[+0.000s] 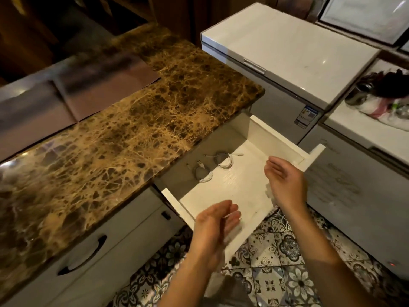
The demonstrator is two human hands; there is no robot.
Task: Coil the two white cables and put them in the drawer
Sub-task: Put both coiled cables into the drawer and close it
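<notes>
The white drawer stands pulled out from under the marble counter. Two coiled white cables lie on its floor near the back: one coil on the left, the other coil just right of it, apart from each other. My left hand hovers over the drawer's front left corner, fingers apart, holding nothing. My right hand hangs over the drawer's right side, palm up and fingers spread, also empty. Neither hand touches the cables.
A brown marble counter runs along the left, with a closed cabinet drawer and dark handle below it. White chest freezers stand behind and to the right, one with cloths and a metal pot. Patterned tiles cover the floor.
</notes>
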